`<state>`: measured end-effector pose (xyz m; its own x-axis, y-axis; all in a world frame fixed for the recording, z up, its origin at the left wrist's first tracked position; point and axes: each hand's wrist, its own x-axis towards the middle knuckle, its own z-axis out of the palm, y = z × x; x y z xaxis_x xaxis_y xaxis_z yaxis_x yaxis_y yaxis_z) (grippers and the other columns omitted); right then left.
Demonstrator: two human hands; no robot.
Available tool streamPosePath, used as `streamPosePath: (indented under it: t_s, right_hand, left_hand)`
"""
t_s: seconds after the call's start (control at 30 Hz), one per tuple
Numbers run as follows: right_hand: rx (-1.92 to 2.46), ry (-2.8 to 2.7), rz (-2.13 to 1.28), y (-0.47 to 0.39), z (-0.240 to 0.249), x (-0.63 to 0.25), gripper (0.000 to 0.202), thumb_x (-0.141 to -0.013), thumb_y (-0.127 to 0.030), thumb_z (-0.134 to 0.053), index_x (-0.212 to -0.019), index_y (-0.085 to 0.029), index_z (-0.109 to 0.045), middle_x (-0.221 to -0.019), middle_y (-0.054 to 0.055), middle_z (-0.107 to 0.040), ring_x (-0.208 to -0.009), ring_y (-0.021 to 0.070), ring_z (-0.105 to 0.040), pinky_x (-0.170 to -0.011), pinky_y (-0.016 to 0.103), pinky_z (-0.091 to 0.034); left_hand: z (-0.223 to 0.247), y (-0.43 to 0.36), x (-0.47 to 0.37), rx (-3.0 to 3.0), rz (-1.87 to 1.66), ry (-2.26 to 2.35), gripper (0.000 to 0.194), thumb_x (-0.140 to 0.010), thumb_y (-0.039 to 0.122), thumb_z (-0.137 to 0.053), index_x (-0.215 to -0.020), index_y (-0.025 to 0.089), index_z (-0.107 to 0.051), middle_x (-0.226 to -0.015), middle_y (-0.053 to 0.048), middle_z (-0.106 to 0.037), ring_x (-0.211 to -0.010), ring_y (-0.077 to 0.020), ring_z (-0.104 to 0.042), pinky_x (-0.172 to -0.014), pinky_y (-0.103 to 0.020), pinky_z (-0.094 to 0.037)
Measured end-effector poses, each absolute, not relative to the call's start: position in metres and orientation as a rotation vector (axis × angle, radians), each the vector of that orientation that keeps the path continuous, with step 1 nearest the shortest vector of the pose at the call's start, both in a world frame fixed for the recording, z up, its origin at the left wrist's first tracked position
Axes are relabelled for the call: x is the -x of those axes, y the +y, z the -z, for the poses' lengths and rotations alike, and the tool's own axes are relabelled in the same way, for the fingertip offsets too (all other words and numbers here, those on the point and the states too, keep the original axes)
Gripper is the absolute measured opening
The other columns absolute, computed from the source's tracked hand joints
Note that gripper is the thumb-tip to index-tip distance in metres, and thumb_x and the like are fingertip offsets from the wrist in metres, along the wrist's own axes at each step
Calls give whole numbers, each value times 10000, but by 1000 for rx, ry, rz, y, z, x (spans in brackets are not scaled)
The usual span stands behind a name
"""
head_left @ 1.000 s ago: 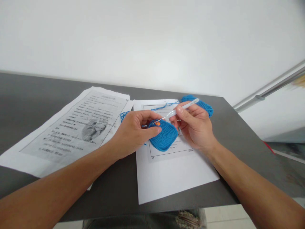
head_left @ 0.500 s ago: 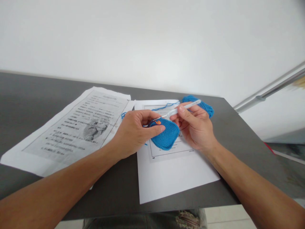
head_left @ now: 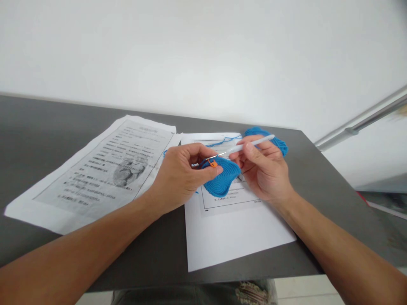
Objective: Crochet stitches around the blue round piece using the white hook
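Between thumb and fingers, my left hand (head_left: 187, 173) pinches the upper left edge of a blue crochet piece (head_left: 222, 178) worked in rounds. An orange stitch marker (head_left: 212, 163) hangs on that edge beside my thumb. My right hand (head_left: 263, 165) is closed around the pale handle of a crochet hook (head_left: 248, 145). The hook's metal shaft reaches left to the edge of the piece, by my left fingers; its tip is too small to make out. Blue yarn (head_left: 224, 140) runs behind the hands toward a blue yarn skein (head_left: 280, 144), partly hidden by my right hand.
Printed sheets lie on the dark table (head_left: 143, 262): one page with a picture (head_left: 95, 169) at the left, another white page (head_left: 235, 237) under the hands. A white wall (head_left: 190, 59) stands behind the table, and a metal rail (head_left: 365, 123) is at the right.
The crochet hook and my right hand have shifted slightly right. The crochet piece is tilted a little differently, its lower edge more folded. Both hands keep their hold.
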<state>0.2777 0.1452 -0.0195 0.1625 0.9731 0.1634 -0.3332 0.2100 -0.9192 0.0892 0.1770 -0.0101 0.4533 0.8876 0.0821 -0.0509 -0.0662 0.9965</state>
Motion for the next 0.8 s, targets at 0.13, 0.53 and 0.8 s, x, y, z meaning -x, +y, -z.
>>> streamPosePath:
  t_s: [0.13, 0.53, 0.8]
  right_hand:
    - [871, -947, -1116, 144, 18, -277, 291, -688, -414, -970, -814, -227, -786, -711, -1, -803, -548, 100, -689, -535, 183, -565]
    - [871, -955, -1076, 141, 20, -276, 271, -649, -321, -997, -776, -220, -780, -688, -6, -793, -570, 95, -697, -561, 178, -566]
    - [902, -996, -997, 140, 18, -272, 306, -683, -415, -972, -721, -243, -722, -639, -30, -745, -537, 120, -658, -525, 238, -553]
  left_hand:
    - [11, 176, -90, -1396, -991, 811, 194, -676, 159, -871, -798, 155, -721, -725, 35, -733, -624, -82, -604, -580, -202, -487]
    - [10, 176, -90, -1357, -1010, 817, 227, -632, 147, -859, -770, 165, -680, -695, 34, -698, -606, -95, -592, -554, -210, -463]
    - [13, 177, -89, -1335, -981, 820, 198, -666, 210, -887, -773, 161, -727, -696, 10, -724, -604, -101, -591, -557, -212, -449]
